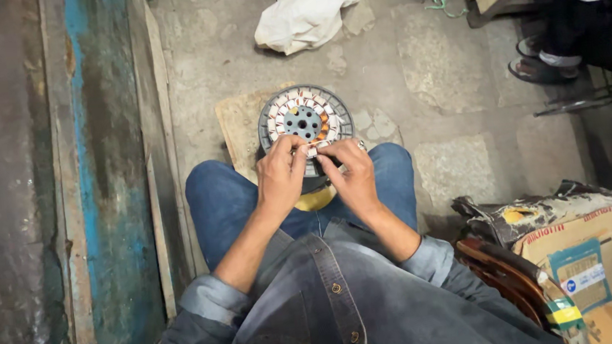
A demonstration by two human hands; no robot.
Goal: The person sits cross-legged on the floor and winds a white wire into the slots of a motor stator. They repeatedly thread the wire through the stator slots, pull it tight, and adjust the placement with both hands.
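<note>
A round grey motor stator [305, 120] with copper windings and white slot papers rests on end between my knees, its hub facing up at me. My left hand [280, 175] and my right hand [351, 173] both pinch at its near rim, fingertips close together on a white paper strip there. The lowest part of the stator is hidden behind my fingers. A yellow piece [315, 199] shows just below my hands. My legs are in blue jeans, my arms in rolled denim sleeves.
A tan mat [238, 126] lies under the stator on the stone floor. A white cloth bundle [309, 10] sits ahead. Worn cardboard boxes [581, 252] stand at right. A blue-painted beam [107, 187] runs along the left. Another person's sandalled feet [541, 66] are upper right.
</note>
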